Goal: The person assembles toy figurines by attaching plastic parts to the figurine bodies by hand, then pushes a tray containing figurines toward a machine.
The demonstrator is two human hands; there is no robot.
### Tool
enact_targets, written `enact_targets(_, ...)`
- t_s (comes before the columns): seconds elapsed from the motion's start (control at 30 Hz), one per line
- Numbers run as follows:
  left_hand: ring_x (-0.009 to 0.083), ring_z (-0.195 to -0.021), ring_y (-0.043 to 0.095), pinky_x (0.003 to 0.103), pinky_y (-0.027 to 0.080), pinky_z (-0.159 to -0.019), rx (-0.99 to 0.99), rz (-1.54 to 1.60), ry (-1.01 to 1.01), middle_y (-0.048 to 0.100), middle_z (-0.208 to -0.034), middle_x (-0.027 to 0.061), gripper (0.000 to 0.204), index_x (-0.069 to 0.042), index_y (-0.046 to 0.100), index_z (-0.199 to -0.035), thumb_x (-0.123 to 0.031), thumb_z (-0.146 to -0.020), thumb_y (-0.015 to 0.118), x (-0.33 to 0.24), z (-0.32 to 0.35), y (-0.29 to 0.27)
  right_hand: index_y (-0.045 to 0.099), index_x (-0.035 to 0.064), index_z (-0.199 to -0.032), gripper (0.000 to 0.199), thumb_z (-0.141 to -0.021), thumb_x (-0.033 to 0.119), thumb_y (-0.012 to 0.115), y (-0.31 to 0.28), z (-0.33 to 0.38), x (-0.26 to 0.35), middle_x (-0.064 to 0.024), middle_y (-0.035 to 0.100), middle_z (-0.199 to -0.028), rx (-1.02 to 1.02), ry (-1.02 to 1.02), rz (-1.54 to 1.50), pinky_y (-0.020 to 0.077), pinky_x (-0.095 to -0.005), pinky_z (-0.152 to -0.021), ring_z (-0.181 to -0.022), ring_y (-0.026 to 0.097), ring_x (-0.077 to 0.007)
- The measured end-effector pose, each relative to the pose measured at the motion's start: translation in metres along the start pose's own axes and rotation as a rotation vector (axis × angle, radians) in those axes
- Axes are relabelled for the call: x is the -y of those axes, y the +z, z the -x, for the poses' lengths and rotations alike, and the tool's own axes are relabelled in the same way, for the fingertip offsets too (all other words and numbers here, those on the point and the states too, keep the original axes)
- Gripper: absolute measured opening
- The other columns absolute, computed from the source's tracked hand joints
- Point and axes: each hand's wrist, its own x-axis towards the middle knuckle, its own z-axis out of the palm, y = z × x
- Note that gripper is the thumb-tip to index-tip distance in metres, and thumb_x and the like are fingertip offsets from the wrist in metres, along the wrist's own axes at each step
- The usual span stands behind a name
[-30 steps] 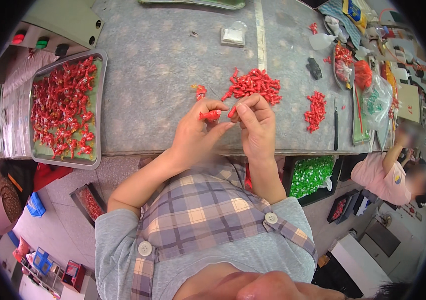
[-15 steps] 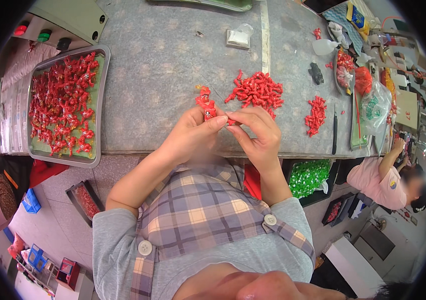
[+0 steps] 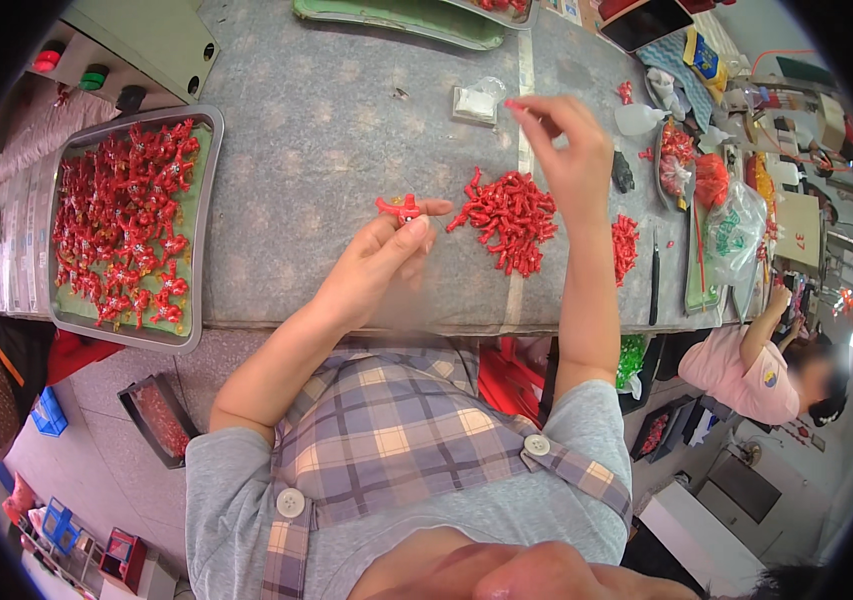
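Between the thumb and fingers of my left hand [image 3: 371,265] is a small red toy figure [image 3: 401,208], lying sideways. My right hand [image 3: 578,150] is raised over the table, farther forward, its thumb and forefinger pinching a small red piece [image 3: 513,104]. That piece is just right of a small white square pad [image 3: 474,104] with clear film at its back. A heap of red limb-like parts [image 3: 511,222] lies between my two hands, nearer to me than the right one. Partly behind my right forearm is a smaller red heap [image 3: 624,248].
At the left a metal tray [image 3: 208,210] holds rows of red figures, below a control box [image 3: 141,55] with buttons. A black-handled tool [image 3: 655,285] lies at the right, near a plastic bag [image 3: 734,228] and a white bottle [image 3: 638,120]. Another person [image 3: 736,365] sits at the far right.
My right hand has left the figure and moved forward and right to beside the white pad, carrying a small red piece. The figure in my left hand has turned from upright to sideways.
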Motion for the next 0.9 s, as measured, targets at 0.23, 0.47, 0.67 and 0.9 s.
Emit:
enact_targets(0.23,0.0054,-0.061,0.035,0.022,0.033,-0.056,-0.007,-0.050,0.035,0.052,-0.098,0.0020,0.031,-0.003,0.052,-0.089,-0.031,-0.094,0.041,0.003,0.004,-0.014,0.063,0.0101,-0.077,0.006,-0.074,0.016,0.064,0.017,-0.031,-0.031,-0.0027,0.058,-0.072,0.037,-0.254,0.341,0.0458,-0.0331,-0.061,-0.072,0.057,-0.0214)
enact_targets(0.47,0.0050,-0.058,0.036,0.022,0.041,-0.053,-0.052,-0.092,0.135,0.048,-0.085,0.0014,0.038,0.000,0.041,-0.121,-0.027,-0.095,0.042,0.003,0.005,-0.016,0.061,0.0093,-0.076,0.005,-0.075,0.014,0.062,0.016,-0.032,-0.024,-0.0030,0.056,-0.071,0.080,-0.333,0.467,0.0469,-0.0341,-0.062,-0.073,0.056,-0.0219)
enact_targets(0.67,0.0059,-0.061,0.041,0.021,0.040,-0.056,-0.063,-0.065,0.190,0.057,-0.092,0.0059,0.033,-0.005,0.041,-0.113,-0.030,-0.093,0.045,0.004,0.005,-0.019,0.062,0.0085,-0.078,0.005,-0.074,0.012,0.063,0.015,-0.030,-0.027,-0.0039,0.057,-0.072,0.059,-0.308,0.412,0.0460,-0.0340,-0.062,-0.073,0.056,-0.0226)
enact_targets(0.9,0.0079,-0.071,0.050,0.024,0.043,-0.062,-0.149,-0.069,0.175,0.059,-0.092,0.0049,0.022,-0.006,0.051,-0.103,-0.022,-0.088,0.054,-0.001,0.011,-0.011,0.057,0.0076,-0.067,0.006,-0.068,0.010,0.063,0.028,-0.031,-0.033,-0.0040,0.053,-0.066,-0.045,-0.407,0.459,0.0473,-0.0335,-0.061,-0.069,0.056,-0.0222)
